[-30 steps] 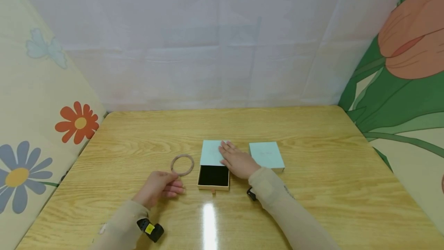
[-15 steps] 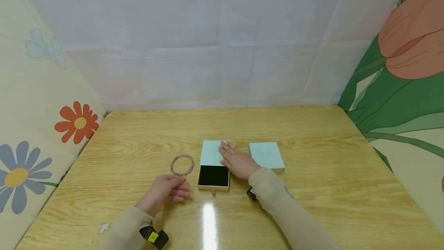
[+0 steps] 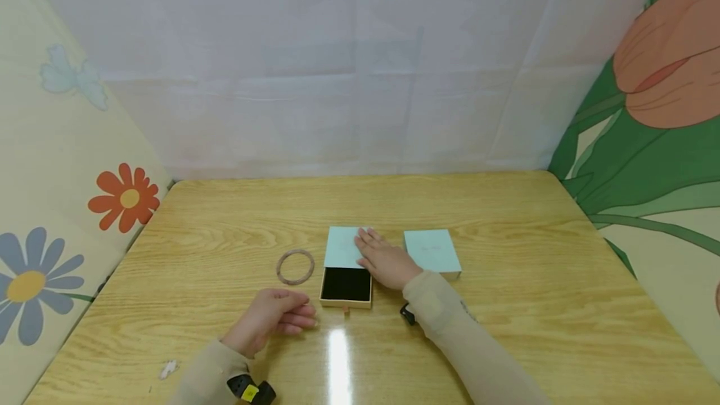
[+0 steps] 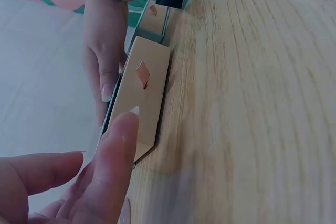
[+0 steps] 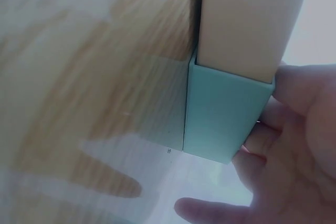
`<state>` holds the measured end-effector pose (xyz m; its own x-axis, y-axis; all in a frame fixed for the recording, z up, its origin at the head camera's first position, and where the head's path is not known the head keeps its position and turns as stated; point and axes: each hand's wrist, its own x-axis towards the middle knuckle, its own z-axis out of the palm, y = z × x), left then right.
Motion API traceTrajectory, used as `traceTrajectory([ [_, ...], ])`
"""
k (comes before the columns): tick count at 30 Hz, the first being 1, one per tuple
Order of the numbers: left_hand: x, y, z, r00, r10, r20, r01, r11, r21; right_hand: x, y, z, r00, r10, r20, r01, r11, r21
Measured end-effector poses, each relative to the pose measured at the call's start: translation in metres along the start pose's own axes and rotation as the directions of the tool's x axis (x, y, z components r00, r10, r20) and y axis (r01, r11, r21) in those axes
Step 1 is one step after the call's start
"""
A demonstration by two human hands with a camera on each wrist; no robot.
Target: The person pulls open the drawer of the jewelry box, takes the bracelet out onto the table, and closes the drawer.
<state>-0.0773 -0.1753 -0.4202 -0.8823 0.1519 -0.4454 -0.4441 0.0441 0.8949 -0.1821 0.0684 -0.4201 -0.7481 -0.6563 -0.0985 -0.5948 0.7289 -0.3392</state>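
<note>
A light-blue box (image 3: 340, 249) lies mid-table with its cream drawer (image 3: 346, 304) pulled out toward me, black lining showing. A small tab (image 4: 143, 75) stands on the drawer's front. My right hand (image 3: 388, 262) rests on the right part of the box's top, fingers extended; in the right wrist view it lies along the box's upper side. In front of the drawer and to its left is my left hand (image 3: 272, 317), fingers relaxed, thumb and forefinger apart, holding nothing. A thin brownish bangle (image 3: 295, 282) lies flat on the table beyond that hand, left of the box.
A second light-blue box (image 3: 432, 250), shut, sits right of the first, beside the right wrist. The wooden table (image 3: 506, 205) ends at a pale cloth (image 3: 360, 111) behind. A small white mark (image 3: 168, 369) shows near the left forearm.
My left hand has drawn away from the bangle, moving right and toward me to near the drawer's front. The right hand, both boxes and the bangle have stayed put.
</note>
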Motion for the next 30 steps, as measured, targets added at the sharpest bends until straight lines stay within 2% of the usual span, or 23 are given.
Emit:
traceTrajectory([
  [12,0.000,-0.005,0.009,0.998,0.032,0.062,-0.032,0.999,0.000,0.000,0.000,0.000,1.000,-0.001,-0.009,0.001,1.000,0.007],
  [24,0.000,-0.011,0.017,0.993,0.014,0.118,-0.014,1.000,0.001,0.000,0.001,0.000,1.000,-0.016,-0.008,0.016,1.000,0.010],
  [30,0.002,-0.014,0.021,0.990,0.037,0.135,-0.034,0.999,-0.021,0.001,0.002,0.000,1.000,-0.021,-0.004,0.021,1.000,0.013],
])
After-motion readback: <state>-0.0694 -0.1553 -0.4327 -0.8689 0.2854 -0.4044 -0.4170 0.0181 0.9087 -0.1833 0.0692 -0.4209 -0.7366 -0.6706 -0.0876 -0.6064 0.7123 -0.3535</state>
